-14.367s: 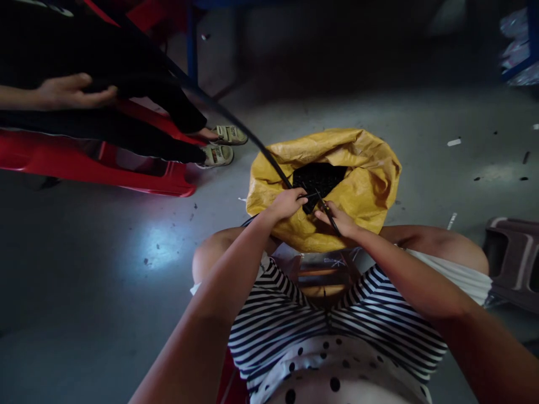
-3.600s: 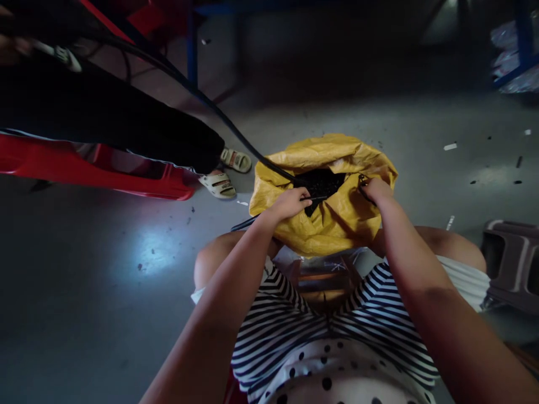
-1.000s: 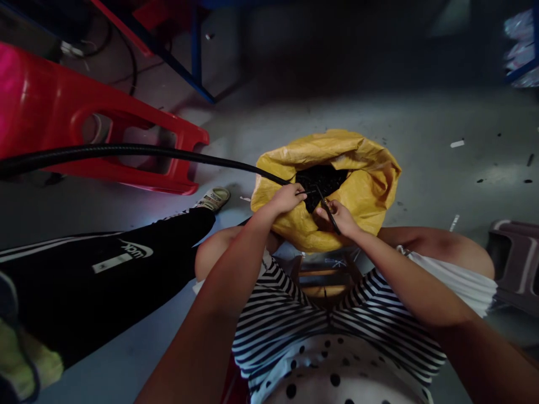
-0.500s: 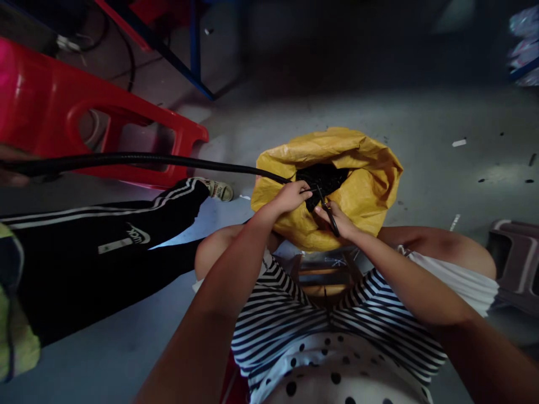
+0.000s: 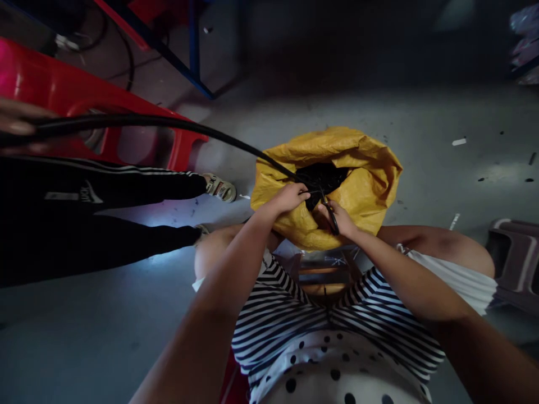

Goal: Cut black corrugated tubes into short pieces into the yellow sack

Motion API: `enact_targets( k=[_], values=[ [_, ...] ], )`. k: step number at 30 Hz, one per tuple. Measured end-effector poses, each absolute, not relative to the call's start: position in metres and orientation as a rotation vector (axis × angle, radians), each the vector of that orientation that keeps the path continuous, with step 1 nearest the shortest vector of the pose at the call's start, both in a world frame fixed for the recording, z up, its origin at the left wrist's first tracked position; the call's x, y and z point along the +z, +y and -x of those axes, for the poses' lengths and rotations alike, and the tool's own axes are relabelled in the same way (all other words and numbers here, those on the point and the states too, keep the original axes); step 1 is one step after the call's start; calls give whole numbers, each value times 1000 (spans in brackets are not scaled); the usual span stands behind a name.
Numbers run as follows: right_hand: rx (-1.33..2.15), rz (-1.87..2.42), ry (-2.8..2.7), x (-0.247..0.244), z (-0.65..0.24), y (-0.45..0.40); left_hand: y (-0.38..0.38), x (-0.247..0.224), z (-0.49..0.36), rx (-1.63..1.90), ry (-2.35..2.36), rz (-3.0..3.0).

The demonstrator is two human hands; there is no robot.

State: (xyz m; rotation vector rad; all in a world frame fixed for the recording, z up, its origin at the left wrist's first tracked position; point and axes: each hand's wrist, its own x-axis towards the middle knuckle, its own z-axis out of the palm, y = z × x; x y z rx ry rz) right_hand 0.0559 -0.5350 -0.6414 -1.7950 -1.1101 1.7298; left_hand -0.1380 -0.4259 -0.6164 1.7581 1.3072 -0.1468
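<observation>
A yellow woven sack [image 5: 374, 179] stands with its mouth rolled open, and dark black material [image 5: 326, 174] lies inside. Over its opening, my left hand [image 5: 291, 197] is closed on a thin black strand. A long black cable [image 5: 189, 124] runs from a co-worker's hand [image 5: 21, 126] at the far left down to the sack, passing just behind my left fingers. In my right hand [image 5: 343, 221] is a pair of scissors [image 5: 332, 216] with dark handles, its blades pointing at the strand near my left fingertips. Whether the blades touch the strand I cannot tell.
On the left stands a red plastic stool [image 5: 54, 84], with the co-worker's black-trousered legs [image 5: 105, 241] in front of it. A blue metal frame [image 5: 194, 50] rises behind. To the right sits a grey-brown stool [image 5: 516, 261]. White scraps [image 5: 459, 142] lie on the floor.
The co-worker has shifted left, and their hand has lifted the far end of the black cable, which now arches higher. My hands have barely moved over the sack.
</observation>
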Motion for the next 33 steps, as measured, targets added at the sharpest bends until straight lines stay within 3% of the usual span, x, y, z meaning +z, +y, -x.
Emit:
enact_targets(
  k=[14, 21, 33],
  values=[
    [1584, 1816, -1189, -656, -65, -536, -420, -613, 147, -300, 1389, -1820],
    [1835, 1732, -1012, -650, -60, -538, -415, -611, 150, -217, 1443, -1796],
    [1773, 1808, -1083, -647, -58, -534, -423, -615, 145, -232, 1256, -1742]
  ],
)
